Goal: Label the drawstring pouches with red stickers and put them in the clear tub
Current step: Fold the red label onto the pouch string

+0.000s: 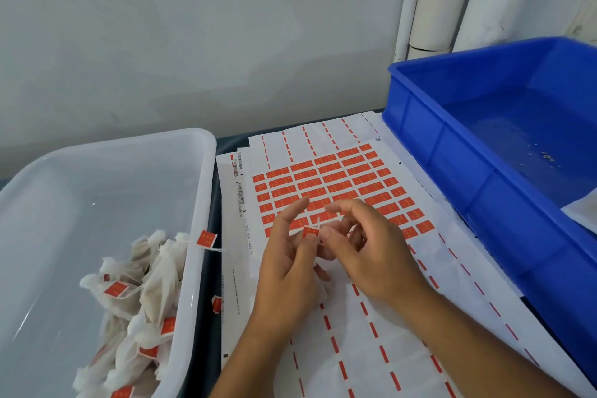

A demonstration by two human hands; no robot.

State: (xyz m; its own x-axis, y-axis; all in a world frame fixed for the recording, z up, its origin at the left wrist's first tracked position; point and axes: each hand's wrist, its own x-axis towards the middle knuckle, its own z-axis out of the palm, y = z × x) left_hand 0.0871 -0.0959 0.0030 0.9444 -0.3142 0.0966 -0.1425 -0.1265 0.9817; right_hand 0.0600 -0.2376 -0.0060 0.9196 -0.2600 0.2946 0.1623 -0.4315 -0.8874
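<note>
My left hand (pixel 287 255) and my right hand (pixel 365 245) meet above the sticker sheet (pixel 339 184). Between their thumbs and fingertips they pinch a small red sticker (pixel 311 232) folded on a white drawstring. The white pouch (pixel 321 287) hangs under my left palm and is mostly hidden. On the left stands the clear tub (pixel 193 203), holding several white pouches (pixel 142 287) with red stickers on their strings. One labelled string (pixel 206 239) hangs over the tub's rim.
A blue crate (pixel 484 203) stands at the right, holding one white pouch corner (pixel 581 213) and some crumbs. Used sticker sheets (pixel 371 349) with red leftover strips lie under my forearms. A grey wall and white pipes (pixel 442 0) stand behind.
</note>
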